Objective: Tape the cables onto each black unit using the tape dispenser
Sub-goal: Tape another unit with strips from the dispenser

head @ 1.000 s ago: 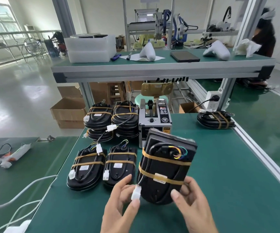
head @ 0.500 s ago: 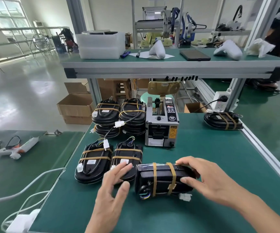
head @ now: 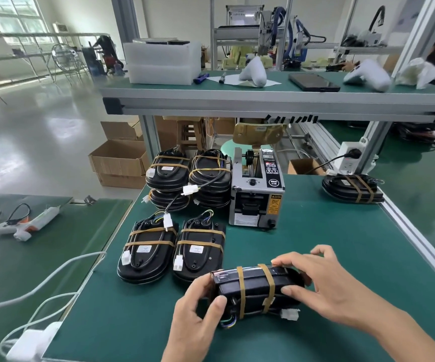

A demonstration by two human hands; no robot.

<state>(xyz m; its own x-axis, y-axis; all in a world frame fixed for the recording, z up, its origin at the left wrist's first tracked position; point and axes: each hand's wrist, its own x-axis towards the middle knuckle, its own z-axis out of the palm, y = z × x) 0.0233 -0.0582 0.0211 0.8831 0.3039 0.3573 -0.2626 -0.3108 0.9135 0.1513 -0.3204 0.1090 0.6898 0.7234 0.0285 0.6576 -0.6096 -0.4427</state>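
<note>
Head view showed the banded black unit [head: 255,288] lowered from upright a second earlier, now on its edge on the green bench [head: 341,244] — left hand [head: 198,317] and right hand [head: 323,288] clasping its ends. With two tape strips already round it, it looked ready to join the finished units [head: 172,252] beside the tape dispenser [head: 256,194].

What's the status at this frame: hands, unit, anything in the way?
Left hand and right hand both grip the black unit, two tape bands on it, on its side. Tape dispenser behind, untouched. Nothing blocking.
</note>
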